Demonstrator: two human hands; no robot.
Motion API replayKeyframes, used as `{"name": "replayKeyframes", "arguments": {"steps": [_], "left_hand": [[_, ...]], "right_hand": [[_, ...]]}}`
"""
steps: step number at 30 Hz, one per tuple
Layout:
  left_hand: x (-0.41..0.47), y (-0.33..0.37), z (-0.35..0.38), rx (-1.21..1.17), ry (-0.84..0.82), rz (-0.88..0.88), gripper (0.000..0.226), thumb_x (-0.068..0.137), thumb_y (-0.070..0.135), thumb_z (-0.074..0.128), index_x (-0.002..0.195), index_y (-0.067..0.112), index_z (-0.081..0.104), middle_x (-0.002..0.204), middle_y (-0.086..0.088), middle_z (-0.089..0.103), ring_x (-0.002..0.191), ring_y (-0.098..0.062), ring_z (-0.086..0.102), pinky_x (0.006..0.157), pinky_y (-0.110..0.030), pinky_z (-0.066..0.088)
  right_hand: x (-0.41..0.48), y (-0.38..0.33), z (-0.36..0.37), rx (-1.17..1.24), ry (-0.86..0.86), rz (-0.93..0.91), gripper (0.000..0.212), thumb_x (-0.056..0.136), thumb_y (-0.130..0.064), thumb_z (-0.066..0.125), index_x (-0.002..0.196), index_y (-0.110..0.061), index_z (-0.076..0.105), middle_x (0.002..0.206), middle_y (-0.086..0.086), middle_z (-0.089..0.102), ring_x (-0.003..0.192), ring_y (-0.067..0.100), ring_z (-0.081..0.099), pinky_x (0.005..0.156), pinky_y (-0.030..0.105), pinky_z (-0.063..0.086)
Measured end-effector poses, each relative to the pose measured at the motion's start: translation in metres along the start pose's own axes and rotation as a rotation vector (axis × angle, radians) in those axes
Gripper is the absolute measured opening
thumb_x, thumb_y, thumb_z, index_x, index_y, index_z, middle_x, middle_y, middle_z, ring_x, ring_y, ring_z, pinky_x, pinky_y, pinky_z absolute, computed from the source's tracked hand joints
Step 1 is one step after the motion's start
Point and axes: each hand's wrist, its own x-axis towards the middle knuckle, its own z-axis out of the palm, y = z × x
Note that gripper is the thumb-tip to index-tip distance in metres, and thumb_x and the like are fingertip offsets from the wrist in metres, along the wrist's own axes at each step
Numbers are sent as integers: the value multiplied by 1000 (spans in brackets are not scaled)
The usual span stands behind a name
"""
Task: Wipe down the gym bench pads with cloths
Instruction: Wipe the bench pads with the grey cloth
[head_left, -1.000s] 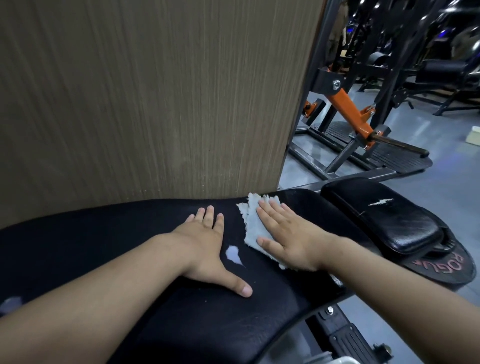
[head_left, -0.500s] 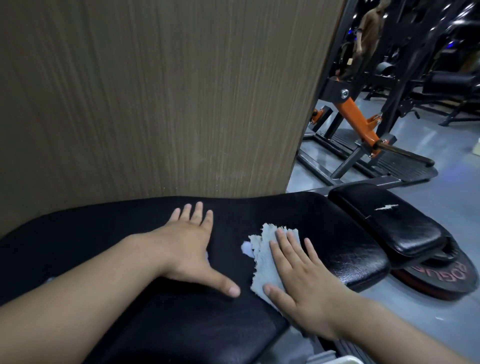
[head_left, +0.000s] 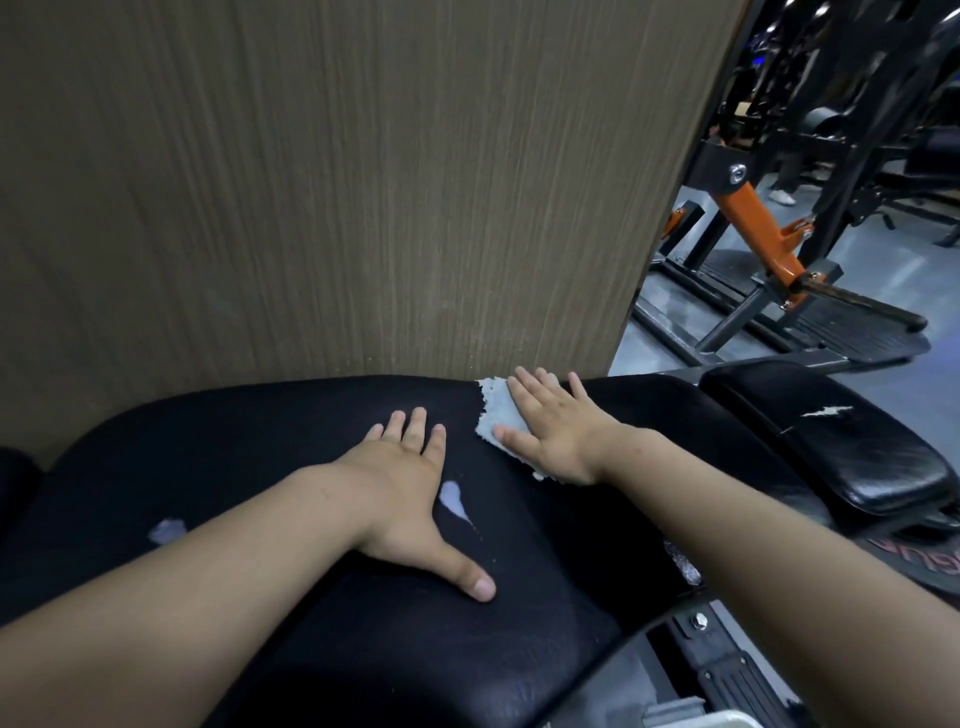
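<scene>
A long black bench pad (head_left: 270, 457) runs across the lower part of the view. My right hand (head_left: 561, 431) lies flat with straight fingers on a pale blue cloth (head_left: 493, 410) and presses it onto the pad's far edge, close to the wooden panel. My left hand (head_left: 410, 493) rests flat on the pad, fingers spread, thumb pointing toward me. Between the hands a worn pale patch (head_left: 453, 498) shows on the pad, and another (head_left: 166, 530) shows to the left of my left forearm. A smaller black pad (head_left: 841, 441) with a torn spot adjoins on the right.
A tall wood-grain panel (head_left: 337, 182) stands right behind the pad. To the right stand a black and orange machine (head_left: 763, 228) on the grey floor and a weight plate (head_left: 924, 561) below the small pad. The bench's metal frame (head_left: 717, 660) shows at the lower right.
My right hand has pushed the cloth away from me, from the pad's near right part up to its far edge. My left hand has stayed flat on the pad.
</scene>
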Motion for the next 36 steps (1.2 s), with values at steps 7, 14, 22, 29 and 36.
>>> {"name": "replayKeyframes", "arguments": {"steps": [7, 14, 22, 29, 36], "left_hand": [[-2, -1, 0, 3, 5, 3, 163, 42, 101, 56, 154, 12, -22, 162, -12, -28, 150, -28, -24, 125, -45, -3], [-10, -6, 5, -1, 74, 21, 164, 39, 106, 47, 157, 10, -15, 163, -16, -22, 151, -31, -20, 125, -48, -5], [-19, -29, -4, 43, 33, -67, 165, 38, 103, 53, 157, 10, -13, 165, -16, -16, 153, -33, -12, 125, -47, -3], [-16, -34, 6, 33, 25, -48, 164, 39, 102, 54, 156, 12, -17, 164, -13, -21, 153, -30, -14, 126, -44, 2], [-13, -30, 3, 42, 2, -61, 162, 42, 99, 59, 156, 12, -17, 164, -13, -22, 153, -32, -14, 126, -45, 5]], "right_hand": [[-90, -20, 12, 25, -24, -112, 81, 98, -66, 16, 155, -20, -16, 161, -4, -26, 146, 13, -28, 122, 44, -11], [-155, -49, 31, -4, -17, -99, 76, 99, -63, 12, 154, -19, -19, 159, -4, -32, 143, 11, -36, 121, 40, -13], [-142, -58, 21, 36, -86, -36, 92, 90, -75, 15, 155, -19, -19, 159, -4, -31, 145, 13, -30, 120, 50, -12], [-67, -38, 4, 65, -87, 27, 91, 91, -76, 18, 155, -22, -16, 162, -6, -25, 147, 11, -25, 118, 57, -13], [14, -46, -7, 90, -22, 89, 88, 93, -74, 19, 158, -20, -5, 165, -3, -12, 151, 16, -13, 118, 57, -12]]}}
